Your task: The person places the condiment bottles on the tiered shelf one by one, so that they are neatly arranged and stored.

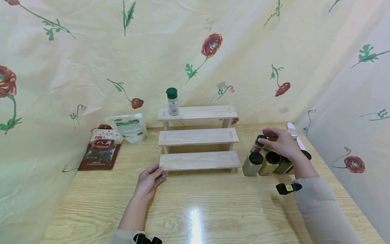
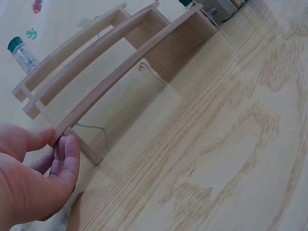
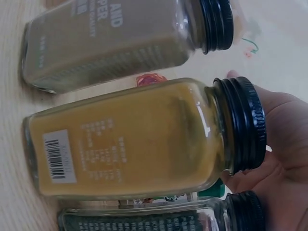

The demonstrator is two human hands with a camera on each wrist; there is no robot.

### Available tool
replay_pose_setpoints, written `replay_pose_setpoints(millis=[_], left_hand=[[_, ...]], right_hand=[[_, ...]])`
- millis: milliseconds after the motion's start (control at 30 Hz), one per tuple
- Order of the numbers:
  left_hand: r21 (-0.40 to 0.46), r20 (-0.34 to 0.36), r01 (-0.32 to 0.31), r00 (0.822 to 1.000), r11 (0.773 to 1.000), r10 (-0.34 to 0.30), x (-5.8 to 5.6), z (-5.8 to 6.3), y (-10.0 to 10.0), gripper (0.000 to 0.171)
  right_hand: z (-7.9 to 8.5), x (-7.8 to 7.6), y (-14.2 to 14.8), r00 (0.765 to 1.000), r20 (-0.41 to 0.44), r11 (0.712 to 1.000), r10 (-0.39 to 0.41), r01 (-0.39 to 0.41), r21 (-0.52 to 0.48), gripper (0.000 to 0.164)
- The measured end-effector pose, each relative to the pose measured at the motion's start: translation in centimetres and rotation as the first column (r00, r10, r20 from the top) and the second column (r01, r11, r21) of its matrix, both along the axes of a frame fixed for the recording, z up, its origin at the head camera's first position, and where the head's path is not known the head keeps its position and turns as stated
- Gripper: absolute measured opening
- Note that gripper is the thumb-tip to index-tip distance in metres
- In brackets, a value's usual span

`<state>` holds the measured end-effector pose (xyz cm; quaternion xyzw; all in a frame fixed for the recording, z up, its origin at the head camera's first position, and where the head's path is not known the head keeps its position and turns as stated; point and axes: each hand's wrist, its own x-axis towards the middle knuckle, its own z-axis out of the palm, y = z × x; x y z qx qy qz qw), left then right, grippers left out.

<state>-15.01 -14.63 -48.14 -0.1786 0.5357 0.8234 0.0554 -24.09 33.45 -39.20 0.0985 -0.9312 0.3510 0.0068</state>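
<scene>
My left hand (image 1: 150, 181) pinches the left end of the lowest step of a three-tier wooden rack (image 1: 199, 161). In the left wrist view the thumb lies over the board (image 2: 108, 86) and the fingers curl beneath it. My right hand (image 1: 281, 142) reaches over a cluster of spice jars at the rack's right. Its thumb and forefinger are at the dark green cap of a small spice jar (image 1: 256, 146); whether they grip it is hidden. A jar of yellow powder (image 3: 120, 144) blocks much of that hand in the right wrist view. A green-capped shaker (image 1: 173, 103) stands on the top step's left end.
Several black-capped jars, among them a greyish one (image 1: 252, 166), stand in front of the right hand. Behind it lies a white spoon-like thing (image 1: 300, 142). Left of the rack are a white spouted pouch (image 1: 131, 128) and a brown packet (image 1: 102, 150). Flowered cloth (image 1: 170, 40) hangs behind.
</scene>
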Motion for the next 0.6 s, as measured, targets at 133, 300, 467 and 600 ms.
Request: replay_pose_setpoints(millis=[133,300,467,600], left_hand=[[-0.004,-0.002,0.007,1.000,1.000,-0.007,0.03,-0.04,-0.05,0.043],[-0.011,0.001,0.015,1.000,1.000,-0.015,0.15,0.02,-0.08,0.043],[-0.012,-0.003,0.018,1.000,1.000,-0.018,0.27,0.06,-0.11,0.044],[-0.010,-0.004,0.019,1.000,1.000,-0.019,0.32,0.06,-0.12,0.044]], right_hand=[[0.15,-0.23,0.06,0.999,0.029,0.999,0.038,-0.039,0.035,0.063],[0.30,-0.61,0.23,0.995,0.060,0.995,0.073,-0.077,0.061,0.063],[0.27,-0.88,0.23,0.995,0.065,0.993,0.079,-0.085,0.084,0.060],[0.13,-1.01,0.13,0.995,0.044,0.986,0.092,-0.097,0.132,0.057]])
